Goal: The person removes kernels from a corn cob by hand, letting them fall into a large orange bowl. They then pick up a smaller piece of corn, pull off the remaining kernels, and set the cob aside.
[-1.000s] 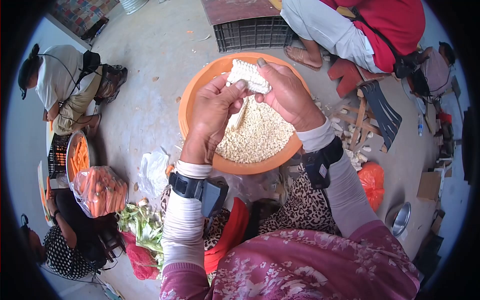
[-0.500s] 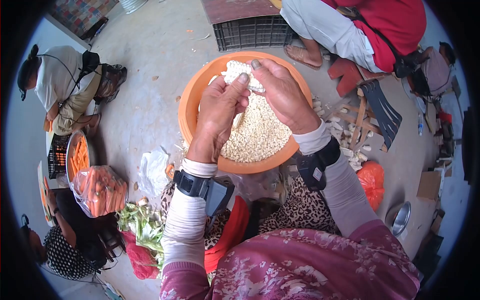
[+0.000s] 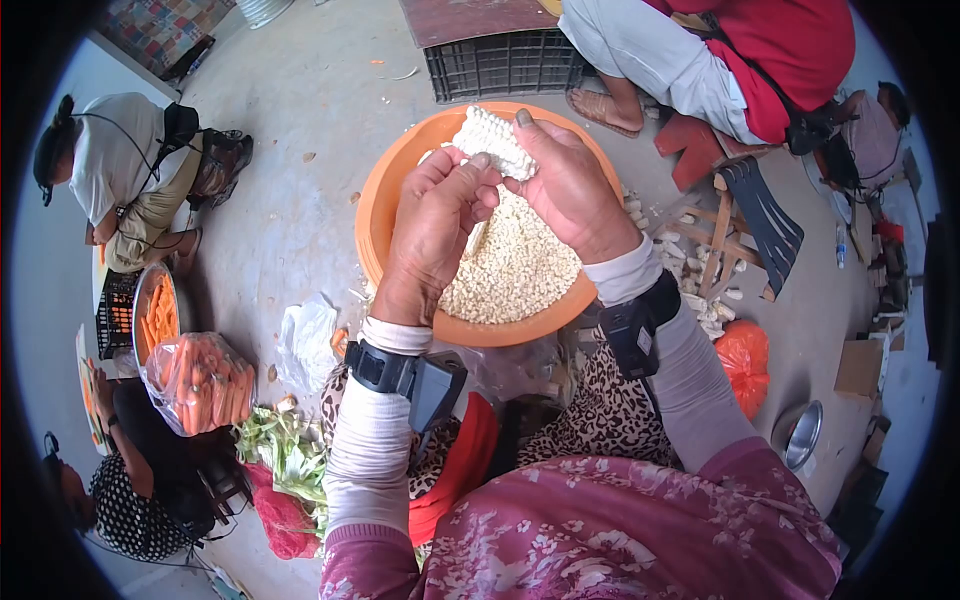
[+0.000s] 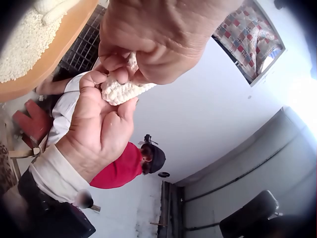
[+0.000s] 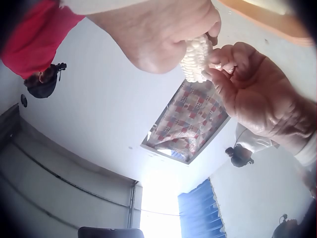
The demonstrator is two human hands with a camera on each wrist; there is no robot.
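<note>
A piece of white corn cob (image 3: 495,143) with rows of kernels is held above an orange basin (image 3: 375,215). The right hand (image 3: 575,185) grips its right end, thumb along the top. At its lower left side the left hand (image 3: 435,225) pinches with thumb and curled fingers. Loose pale kernels (image 3: 515,270) fill much of the basin, and a cob lies on them, partly hidden behind the left hand. The right wrist view shows the cob (image 5: 196,59) between both hands, the left thumb tip at its edge. In the left wrist view the cob (image 4: 124,91) is partly covered by fingers.
Bare cobs (image 3: 700,290) lie on the floor right of the basin, by a toppled wooden stool (image 3: 735,235). A black crate (image 3: 505,68) stands beyond. Bagged carrots (image 3: 200,382) and husks (image 3: 290,450) are at the left. Other people sit around, one in red (image 3: 800,50).
Against half a second ago, the cob is tilted differently and more of it shows; the left hand has shifted slightly down from its top. Both hands still hold it.
</note>
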